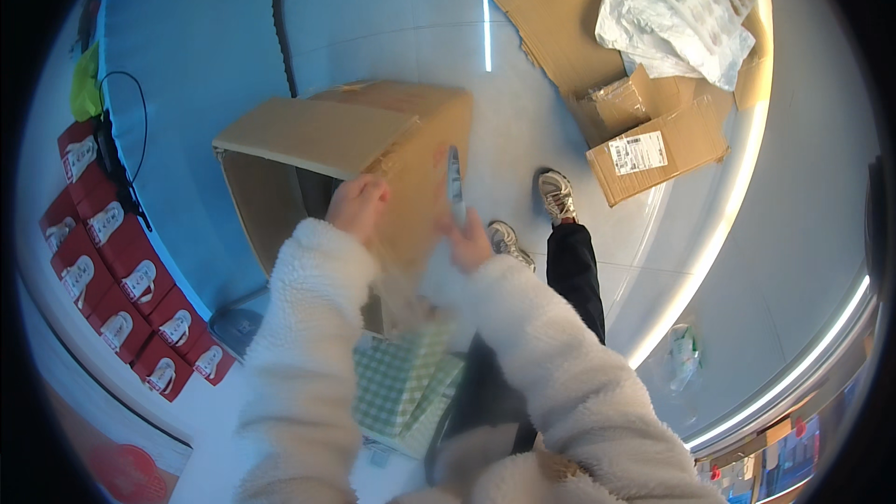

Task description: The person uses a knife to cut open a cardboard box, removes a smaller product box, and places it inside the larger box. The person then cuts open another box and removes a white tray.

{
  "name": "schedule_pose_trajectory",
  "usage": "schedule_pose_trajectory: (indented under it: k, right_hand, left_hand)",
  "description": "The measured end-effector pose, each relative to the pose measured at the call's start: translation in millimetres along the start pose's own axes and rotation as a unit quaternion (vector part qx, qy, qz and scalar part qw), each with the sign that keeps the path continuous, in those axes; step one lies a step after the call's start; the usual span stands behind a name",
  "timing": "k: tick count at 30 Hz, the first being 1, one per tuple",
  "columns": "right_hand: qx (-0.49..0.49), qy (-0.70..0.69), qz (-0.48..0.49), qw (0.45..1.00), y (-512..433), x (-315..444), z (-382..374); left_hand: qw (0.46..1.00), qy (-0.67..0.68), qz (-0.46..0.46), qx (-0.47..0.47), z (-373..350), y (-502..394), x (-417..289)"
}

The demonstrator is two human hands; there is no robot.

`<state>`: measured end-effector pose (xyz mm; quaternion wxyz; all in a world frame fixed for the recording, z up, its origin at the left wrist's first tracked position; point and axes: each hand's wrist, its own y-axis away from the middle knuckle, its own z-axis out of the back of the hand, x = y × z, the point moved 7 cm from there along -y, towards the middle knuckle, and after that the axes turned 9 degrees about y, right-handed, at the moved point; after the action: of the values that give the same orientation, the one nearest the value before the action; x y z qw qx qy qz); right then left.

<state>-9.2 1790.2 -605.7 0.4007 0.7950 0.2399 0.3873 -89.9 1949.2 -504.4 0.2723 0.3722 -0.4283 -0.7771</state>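
Observation:
A large brown cardboard box (427,224) lies in front of me, its opening facing left and its interior dark. My left hand (359,206) grips the box at the edge of this opening. In my right hand (467,239) is a knife (456,182), blade pointing up the picture, close to the box's right side. Whether the blade touches the cardboard cannot be told. Below the box, a green-and-white checkered cloth item (399,378) is partly covered by my left sleeve.
Red boxes with shoe pictures (143,280) are stacked at left beside a blue surface (196,49). Flattened cardboard (560,14), a labelled carton (689,136) and white plastic wrapping (637,21) lie at upper right. Two sneakers (558,194) stand on the tiled floor.

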Motion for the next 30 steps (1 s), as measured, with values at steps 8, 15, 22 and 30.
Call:
schedule_pose_trajectory:
  k: [8, 15, 22, 30]
  right_hand:
    - [-0.140, 0.106, 0.023, 0.984, -5, 35, -63]
    - [-0.041, -0.184, -0.057, 0.980, -17, 13, -93]
    - [-0.058, 0.041, 0.012, 0.997, -14, 31, -63]
    - [-0.061, -0.157, 0.028, 0.985, 15, 110, 54]
  left_hand:
    - [0.977, -0.198, -0.074, -0.009, -13, -21, -56]
    - [0.992, 0.098, -0.075, 0.000, -23, -60, -161]
    - [0.923, 0.117, -0.310, 0.195, -8, 70, -317]
    - [0.953, -0.030, -0.300, 0.028, 28, 146, -191]
